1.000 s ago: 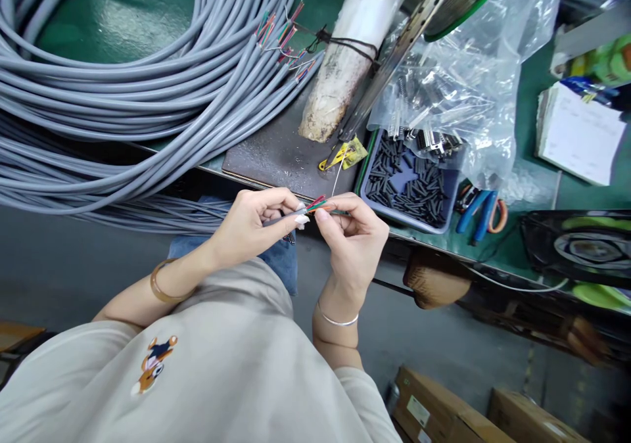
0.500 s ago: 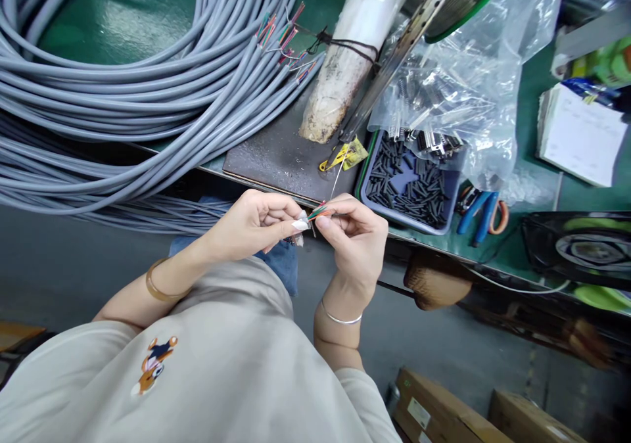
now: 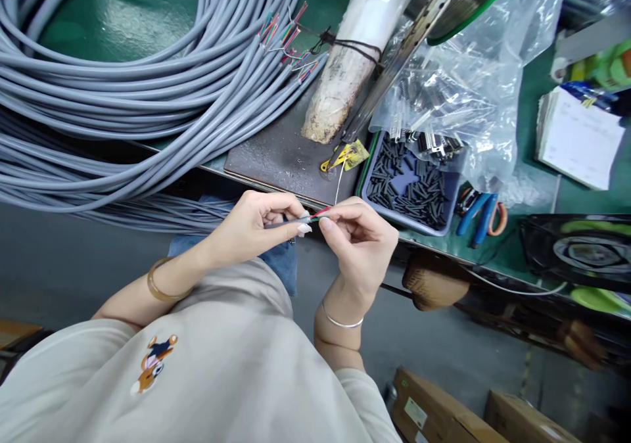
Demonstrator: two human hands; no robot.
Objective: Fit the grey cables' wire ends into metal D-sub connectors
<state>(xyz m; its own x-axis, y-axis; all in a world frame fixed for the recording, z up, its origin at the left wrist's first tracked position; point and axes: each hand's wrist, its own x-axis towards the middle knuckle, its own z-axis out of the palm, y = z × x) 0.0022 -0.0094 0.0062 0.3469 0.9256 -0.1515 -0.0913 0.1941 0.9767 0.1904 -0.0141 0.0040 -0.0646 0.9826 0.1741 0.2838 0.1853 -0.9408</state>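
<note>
My left hand [image 3: 266, 223] pinches a grey cable [image 3: 290, 221] close to its stripped end, in front of the table edge. Thin coloured wires [image 3: 321, 213], red and green among them, come out of that end. The fingertips of my right hand [image 3: 357, 236] are closed on these wires, just right of the cable's jacket. White material shows under my left thumb; I cannot tell exactly what it is. A thin pale strand [image 3: 340, 183] runs up from near my right fingers toward a slanted metal bar [image 3: 394, 68].
Coiled grey cables [image 3: 148, 81] with stripped ends cover the left of the table. A dark board [image 3: 276, 160] lies ahead. Rightward are a wrapped roll [image 3: 345, 55], a bin [image 3: 365, 190] of black sleeves, blue-handled pliers [image 3: 478, 216], plastic bags [image 3: 497, 88] and a paper stack [image 3: 579, 137].
My right hand has shifted slightly right and down along the wires. The grey jacket now shows between my left fingers, and the wires lie closer together.
</note>
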